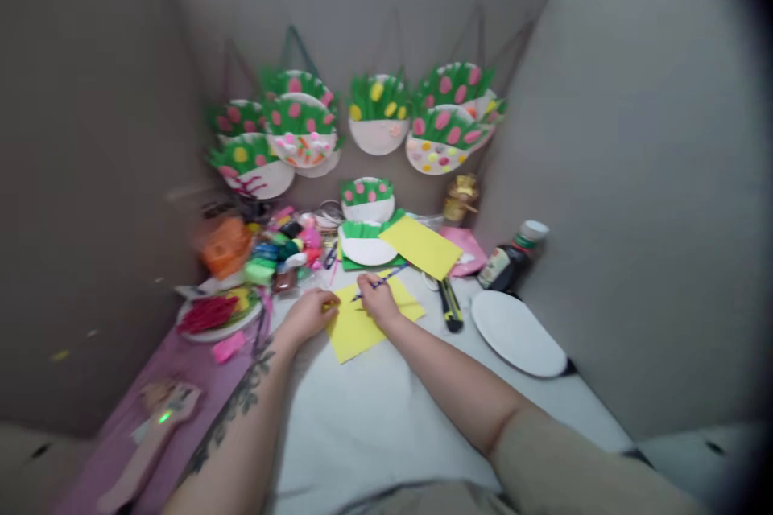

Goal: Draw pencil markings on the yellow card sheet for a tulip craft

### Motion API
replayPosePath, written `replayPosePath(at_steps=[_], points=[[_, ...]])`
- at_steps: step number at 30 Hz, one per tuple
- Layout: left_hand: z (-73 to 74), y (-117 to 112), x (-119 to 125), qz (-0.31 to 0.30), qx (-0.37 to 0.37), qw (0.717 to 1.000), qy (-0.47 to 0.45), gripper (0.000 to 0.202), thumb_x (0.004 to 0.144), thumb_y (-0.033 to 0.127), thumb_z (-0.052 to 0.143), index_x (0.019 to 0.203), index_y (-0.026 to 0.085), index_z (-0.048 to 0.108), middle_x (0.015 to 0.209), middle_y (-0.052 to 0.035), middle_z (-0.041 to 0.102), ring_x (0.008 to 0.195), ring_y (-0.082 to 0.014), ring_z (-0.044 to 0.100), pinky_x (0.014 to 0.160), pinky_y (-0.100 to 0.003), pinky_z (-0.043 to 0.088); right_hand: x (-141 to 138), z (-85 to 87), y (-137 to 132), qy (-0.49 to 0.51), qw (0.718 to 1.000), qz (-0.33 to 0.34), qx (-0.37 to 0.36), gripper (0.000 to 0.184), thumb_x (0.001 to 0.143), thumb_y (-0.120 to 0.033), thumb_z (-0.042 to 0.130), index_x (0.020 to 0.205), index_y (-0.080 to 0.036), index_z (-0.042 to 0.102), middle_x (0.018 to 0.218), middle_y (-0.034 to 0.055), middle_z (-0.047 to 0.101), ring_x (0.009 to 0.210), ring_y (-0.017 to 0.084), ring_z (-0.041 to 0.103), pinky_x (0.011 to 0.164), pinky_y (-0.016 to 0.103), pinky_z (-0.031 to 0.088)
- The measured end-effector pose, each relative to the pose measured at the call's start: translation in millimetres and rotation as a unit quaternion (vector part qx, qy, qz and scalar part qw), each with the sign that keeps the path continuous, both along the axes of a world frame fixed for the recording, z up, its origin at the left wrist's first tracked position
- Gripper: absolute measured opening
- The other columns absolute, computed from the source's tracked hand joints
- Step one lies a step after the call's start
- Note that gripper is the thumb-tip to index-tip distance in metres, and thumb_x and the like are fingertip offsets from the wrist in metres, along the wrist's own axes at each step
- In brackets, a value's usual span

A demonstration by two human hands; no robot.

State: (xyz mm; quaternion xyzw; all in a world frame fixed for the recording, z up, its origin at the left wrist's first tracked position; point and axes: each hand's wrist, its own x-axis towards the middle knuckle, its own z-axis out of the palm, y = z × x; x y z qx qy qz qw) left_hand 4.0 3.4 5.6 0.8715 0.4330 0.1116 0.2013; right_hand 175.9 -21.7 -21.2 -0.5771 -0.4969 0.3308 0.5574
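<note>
Right hand [378, 304]: grips pencil [392, 273] narrowly between fingers and thumb, with tip directed toward yellow sheet [347, 334]; contact of tip with paper: cannot tell. Left hand [311, 312]: rests at left edge of same sheet, fingers bent and narrow; pinch on paper: cannot tell. Sheet position: flat on table [386, 418], between both hands, nearer to far edge than to near edge. Second sheet [421, 245]: just beyond first, toward far right corner, with left corner beside half-plate [368, 251] with green fringe. Behind half-plate, by far edge: finished basket [368, 213], green with pink dots. Right of first sheet: cutter [450, 306], well apart from right hand. Along right edge: white plate [519, 335] toward near side, then dark bottle [510, 261] with white cap. At far right corner: gold jar [460, 197], near pink sheet [474, 253]. Toward far left corner: clay packs [271, 257] in mixed colours, beside orange bag [226, 245]. Along left edge: filled plate [208, 336] with red strips, then glue gun [150, 451] on purple mat [126, 418], showing green light. On rear panel [378, 8], above far edge: hanging baskets [378, 137] in green, white, pink and yellow.
</note>
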Motion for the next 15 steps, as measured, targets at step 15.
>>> replayPosePath(at_steps=[15], points=[[-7.2, 11, 0, 0.01, -0.03, 0.999, -0.002, 0.032, 0.076, 0.029, 0.053, 0.102, 0.015, 0.066, 0.1, -0.0073, 0.066, 0.087, -0.0178, 0.06, 0.08, -0.026, 0.046, 26, -0.8, -4, 0.042, 0.999, 0.009, 0.005, 0.038, 0.085, -0.053, 0.043, 0.067, -0.021, 0.051, 0.054, -0.0034, 0.047, 0.054, 0.013, 0.047, 0.053, 0.024, 0.039]])
